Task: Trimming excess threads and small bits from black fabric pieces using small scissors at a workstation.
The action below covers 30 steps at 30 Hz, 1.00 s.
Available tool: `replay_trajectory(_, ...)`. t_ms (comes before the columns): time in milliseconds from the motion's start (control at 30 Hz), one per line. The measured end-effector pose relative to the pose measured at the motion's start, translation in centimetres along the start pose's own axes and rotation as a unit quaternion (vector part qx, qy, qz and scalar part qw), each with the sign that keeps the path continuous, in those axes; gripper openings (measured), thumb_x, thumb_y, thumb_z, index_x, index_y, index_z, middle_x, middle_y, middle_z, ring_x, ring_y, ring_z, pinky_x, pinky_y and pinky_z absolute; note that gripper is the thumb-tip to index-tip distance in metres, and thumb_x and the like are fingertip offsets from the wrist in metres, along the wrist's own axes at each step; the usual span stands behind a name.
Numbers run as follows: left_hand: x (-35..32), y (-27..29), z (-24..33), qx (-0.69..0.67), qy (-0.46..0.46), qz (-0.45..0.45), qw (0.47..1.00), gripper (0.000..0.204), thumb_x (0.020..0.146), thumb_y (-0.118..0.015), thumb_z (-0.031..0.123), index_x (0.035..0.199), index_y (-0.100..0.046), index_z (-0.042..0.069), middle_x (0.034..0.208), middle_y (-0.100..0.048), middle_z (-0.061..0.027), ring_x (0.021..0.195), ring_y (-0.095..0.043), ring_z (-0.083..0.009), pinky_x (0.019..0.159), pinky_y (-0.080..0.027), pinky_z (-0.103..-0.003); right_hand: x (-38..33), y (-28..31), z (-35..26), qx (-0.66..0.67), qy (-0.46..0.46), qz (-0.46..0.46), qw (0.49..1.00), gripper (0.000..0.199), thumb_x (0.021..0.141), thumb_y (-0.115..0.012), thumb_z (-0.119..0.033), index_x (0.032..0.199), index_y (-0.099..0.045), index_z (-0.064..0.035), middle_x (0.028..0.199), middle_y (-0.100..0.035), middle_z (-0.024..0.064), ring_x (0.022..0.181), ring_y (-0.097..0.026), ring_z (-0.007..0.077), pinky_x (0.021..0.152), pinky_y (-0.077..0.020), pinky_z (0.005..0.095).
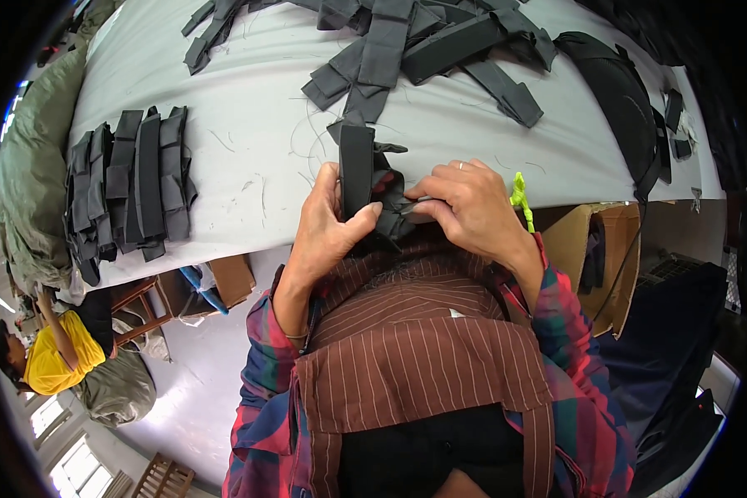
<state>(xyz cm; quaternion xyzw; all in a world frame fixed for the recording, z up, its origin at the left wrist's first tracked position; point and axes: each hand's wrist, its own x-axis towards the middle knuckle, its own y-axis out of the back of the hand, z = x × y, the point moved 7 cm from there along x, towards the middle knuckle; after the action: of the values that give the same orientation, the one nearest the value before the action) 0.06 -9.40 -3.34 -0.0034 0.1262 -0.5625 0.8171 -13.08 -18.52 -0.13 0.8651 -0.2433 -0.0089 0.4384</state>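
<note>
In front of my body, at the near edge of the white-covered table, is a black fabric piece (357,170) with a stiff, flat strip and loose folded cloth beside it. My left hand (325,222) is closed round the strip, its thumb pressed across the lower part. From the right, my right hand (471,202) pinches the edge of the loose folds (394,217) between thumb and fingers. Whether those fingers also hold something small cannot be made out. Dark loose threads curl on the table left of the piece.
A heap of black fabric strips (448,50) lies at the far side; a row of similar strips (129,178) sits left. A black curved fabric piece (610,108) rests right. Below the edge stand a yellow-green object (519,199) and a cardboard box (610,282). A person in yellow (65,353) is far left.
</note>
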Motion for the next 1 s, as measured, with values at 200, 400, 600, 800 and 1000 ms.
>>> replay_trajectory(200, -0.1, 0.1, -0.2, 0.006, 0.020, -0.006, 1.000, 0.035, 0.080, -0.062, 0.003, 0.109, -0.043, -0.005, 0.105, -0.058, -0.0106, 0.094, -0.052, -0.0095, 0.081, -0.044, -0.023, 0.1, -0.1, 0.0, -0.035, 0.051, 0.009, 0.998, 0.011, 0.073, -0.070, -0.017, 0.082, -0.068, -0.0124, 0.070, -0.057, 0.0008, 0.067, -0.050, 0.0213, 0.065, -0.0327, 0.0340)
replay_trajectory(400, -0.1, 0.1, 0.0, 0.003, -0.001, -0.002, 1.000, 0.036, 0.080, -0.061, 0.003, 0.110, -0.043, -0.005, 0.106, -0.058, -0.0109, 0.095, -0.053, -0.0102, 0.082, -0.045, -0.024, 0.2, -0.1, -0.2, -0.047, 0.072, 0.009, 0.996, 0.010, 0.072, -0.070, -0.016, 0.081, -0.068, -0.0131, 0.069, -0.055, -0.0002, 0.065, -0.049, 0.0210, 0.065, -0.0313, 0.0341)
replay_trajectory(600, -0.1, 0.2, -0.6, 0.014, 0.017, -0.032, 0.999, 0.045, 0.081, -0.054, 0.002, 0.123, -0.040, -0.003, 0.121, -0.056, -0.0173, 0.112, -0.054, -0.0182, 0.095, -0.045, -0.030, 0.1, -0.3, 0.2, -0.033, 0.047, -0.002, 0.998, 0.009, 0.073, -0.069, -0.014, 0.081, -0.067, -0.0125, 0.070, -0.057, 0.0007, 0.065, -0.050, 0.0213, 0.066, -0.0322, 0.0337)
replay_trajectory(800, -0.1, 0.3, -0.2, -0.037, 0.035, 0.005, 0.999, 0.036, 0.080, -0.058, 0.002, 0.112, -0.043, -0.003, 0.106, -0.058, -0.0122, 0.096, -0.056, -0.0122, 0.082, -0.047, -0.025, 0.0, -0.4, -1.3, -0.045, 0.043, 0.046, 0.997, 0.015, 0.071, -0.070, -0.015, 0.085, -0.066, -0.0108, 0.073, -0.057, 0.0015, 0.068, -0.052, 0.0212, 0.062, -0.0348, 0.0343)
replay_trajectory(1000, 0.0, 0.6, -0.5, -0.014, 0.040, 0.001, 0.999, 0.037, 0.080, -0.058, 0.002, 0.113, -0.043, -0.003, 0.104, -0.058, -0.0119, 0.091, -0.056, -0.0113, 0.078, -0.048, -0.025, 0.2, -1.4, -1.9, -0.119, 0.052, 0.052, 0.990, 0.014, 0.071, -0.071, -0.017, 0.083, -0.064, -0.0121, 0.071, -0.054, 0.0002, 0.068, -0.052, 0.0193, 0.060, -0.0350, 0.0338)
